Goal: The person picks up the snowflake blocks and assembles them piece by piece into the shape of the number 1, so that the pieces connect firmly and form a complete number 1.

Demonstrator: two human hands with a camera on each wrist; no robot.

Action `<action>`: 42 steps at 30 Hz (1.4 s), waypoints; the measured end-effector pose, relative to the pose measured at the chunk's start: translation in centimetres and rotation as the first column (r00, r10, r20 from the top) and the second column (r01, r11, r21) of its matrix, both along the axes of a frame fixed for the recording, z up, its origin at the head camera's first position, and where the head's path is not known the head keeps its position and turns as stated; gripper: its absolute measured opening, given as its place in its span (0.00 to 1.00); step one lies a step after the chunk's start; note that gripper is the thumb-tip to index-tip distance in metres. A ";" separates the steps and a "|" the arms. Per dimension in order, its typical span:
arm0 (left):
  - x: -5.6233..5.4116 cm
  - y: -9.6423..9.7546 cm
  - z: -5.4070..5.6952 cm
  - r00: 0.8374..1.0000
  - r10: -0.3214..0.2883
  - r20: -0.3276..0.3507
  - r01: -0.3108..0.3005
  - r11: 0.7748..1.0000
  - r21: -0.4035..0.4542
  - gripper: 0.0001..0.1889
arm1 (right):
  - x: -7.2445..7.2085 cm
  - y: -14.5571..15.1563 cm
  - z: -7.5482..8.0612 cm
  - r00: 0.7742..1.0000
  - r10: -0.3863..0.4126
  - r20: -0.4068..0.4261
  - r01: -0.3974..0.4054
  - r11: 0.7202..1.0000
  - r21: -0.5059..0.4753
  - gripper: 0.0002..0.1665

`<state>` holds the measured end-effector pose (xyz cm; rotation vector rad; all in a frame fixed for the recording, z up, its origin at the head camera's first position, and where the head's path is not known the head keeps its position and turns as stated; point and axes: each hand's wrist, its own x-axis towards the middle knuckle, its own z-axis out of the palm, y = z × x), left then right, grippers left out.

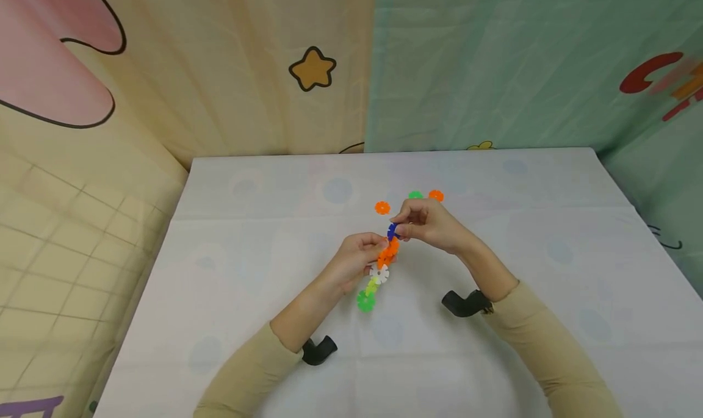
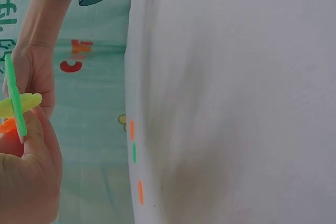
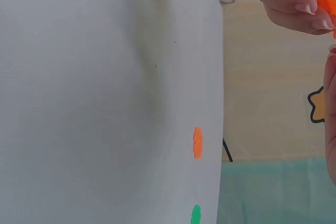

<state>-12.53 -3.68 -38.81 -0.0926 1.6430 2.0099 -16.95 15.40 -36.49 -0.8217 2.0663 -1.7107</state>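
Over the middle of the table, both hands work on a chain of notched plastic discs (snowflake-style building discs). My left hand (image 1: 358,260) pinches the chain by its orange discs (image 1: 387,253). Below them hang a white disc (image 1: 379,274), a yellow disc (image 1: 371,285) and a green disc (image 1: 365,301) at the lower end. At the top end my right hand (image 1: 431,226) pinches a blue disc (image 1: 392,231) between thumb and fingers, its edge right at the upper orange disc. In the left wrist view the green disc (image 2: 16,95) stands edge-on beside the left hand.
Behind the hands, loose discs lie on the white-covered table (image 1: 263,223): an orange disc (image 1: 382,207), a green disc (image 1: 415,194) and another orange disc (image 1: 436,195). Patterned curtains (image 1: 236,70) hang past the far edge. Black wrist mounts (image 1: 465,303) stick out from both sleeves.
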 end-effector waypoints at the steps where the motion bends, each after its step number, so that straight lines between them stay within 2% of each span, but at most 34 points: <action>1: 0.0 0.1 -0.2 1.000 0.001 0.000 -0.001 1.000 0.001 0.09 | 0.0 0.1 -0.1 1.000 -0.005 0.003 0.005 1.000 0.005 0.04; 5: -0.1 0.3 -0.4 1.000 0.002 -0.018 -0.002 1.000 -0.003 0.10 | -0.2 0.3 -0.4 0.999 -0.030 0.013 0.029 0.999 0.020 0.03; 10: -0.4 0.2 0.0 0.999 0.007 -0.038 -0.006 1.000 0.019 0.11 | -0.4 0.4 -0.6 0.998 -0.065 0.020 0.065 0.998 -0.001 0.06; 17: -0.8 0.2 0.3 1.000 -0.003 -0.019 0.004 0.999 0.046 0.14 | -0.6 0.3 -0.4 0.993 -0.119 0.022 0.118 0.993 0.018 0.07; 26: -0.9 0.3 0.6 0.997 -0.068 -0.027 0.068 0.998 -0.007 0.18 | -0.6 0.4 -0.4 0.992 -0.127 0.011 0.126 0.991 0.038 0.06; 31: -1.0 0.5 0.9 0.998 -0.056 -0.029 0.056 0.998 0.007 0.20 | -0.7 0.3 -0.3 0.993 -0.118 -0.025 0.119 0.993 0.013 0.06; 36: -1.2 0.6 1.2 0.999 -0.047 -0.010 0.046 0.999 -0.015 0.20 | -0.8 0.2 -0.3 0.992 -0.097 -0.075 0.096 0.995 -0.022 0.07; 42: -1.4 0.9 1.6 0.997 -0.072 0.013 0.072 0.997 -0.029 0.23 | -0.9 0.2 -0.3 0.988 -0.101 -0.119 0.099 0.995 -0.028 0.07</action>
